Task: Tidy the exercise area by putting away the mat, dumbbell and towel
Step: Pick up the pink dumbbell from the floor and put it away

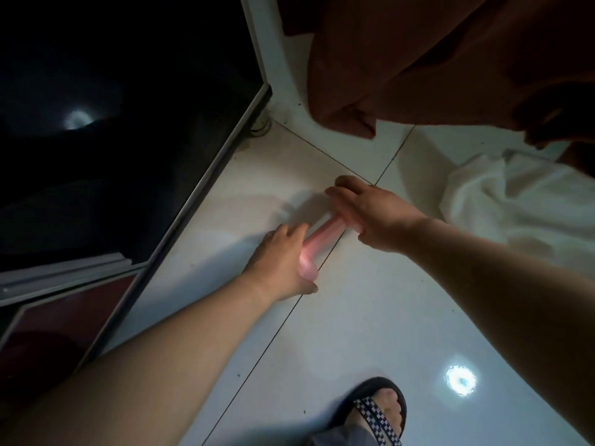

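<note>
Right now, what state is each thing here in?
dumbbell: down by the floor, held at both ends; cannot tell if it touches the floor.
left hand: grips the dumbbell's near end.
right hand: grips its far end.
towel: crumpled on the floor, untouched.
brown cloth: hanging in folds.
sandal: worn on a foot, on the floor.

pink smooth dumbbell: ends hidden under left hand, right hand | white crumpled towel: cut off right | black checker-strapped sandal: cut off below
</note>
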Available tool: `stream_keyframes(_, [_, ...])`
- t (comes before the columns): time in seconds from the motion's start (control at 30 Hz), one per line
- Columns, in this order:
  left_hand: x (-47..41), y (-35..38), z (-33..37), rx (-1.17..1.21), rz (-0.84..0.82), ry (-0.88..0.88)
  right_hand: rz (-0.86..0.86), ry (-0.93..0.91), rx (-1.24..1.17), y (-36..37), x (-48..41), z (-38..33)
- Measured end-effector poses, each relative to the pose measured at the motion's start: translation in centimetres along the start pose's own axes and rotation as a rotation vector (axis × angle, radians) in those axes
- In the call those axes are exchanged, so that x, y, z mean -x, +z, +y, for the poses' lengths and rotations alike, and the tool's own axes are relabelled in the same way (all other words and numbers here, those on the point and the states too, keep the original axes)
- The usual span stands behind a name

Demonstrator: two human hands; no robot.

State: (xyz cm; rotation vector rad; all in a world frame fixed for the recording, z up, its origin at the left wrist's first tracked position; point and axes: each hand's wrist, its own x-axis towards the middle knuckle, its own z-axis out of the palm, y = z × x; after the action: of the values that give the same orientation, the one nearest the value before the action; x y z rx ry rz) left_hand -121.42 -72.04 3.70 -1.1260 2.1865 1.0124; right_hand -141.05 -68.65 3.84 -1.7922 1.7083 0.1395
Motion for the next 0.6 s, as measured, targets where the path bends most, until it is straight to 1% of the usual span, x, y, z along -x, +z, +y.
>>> stream_keyframes(0.03, [0.0, -0.2, 0.1, -0.035, -0.007, 0.009, 0.017, 0.01, -0.008, 0.2, 0.2, 0.0])
stream_keyframes(0.13, [0.6, -1.6, 0.6, -0.126, -0.038, 0.081, 0.032, 0.12, -0.038, 0.4, 2.0, -0.6])
stream_keyframes(0.27, [3.8, -5.5, 2.6, -0.114, -0.101, 0.146, 0.094, 0.208, -0.172, -2.2, 6.5, -2.7])
stream_keyframes(0.4, [10.1, -11.6, 5.9, -0.088, -0.14, 0.24, 0.136, 0.303, -0.299, -8.8, 12.8, -6.7])
stream_keyframes(0.6, [21.5, -21.6, 11.3, 0.031, -0.156, 0.307, 0.128, 0.387, -0.429, -21.9, 22.4, -13.7])
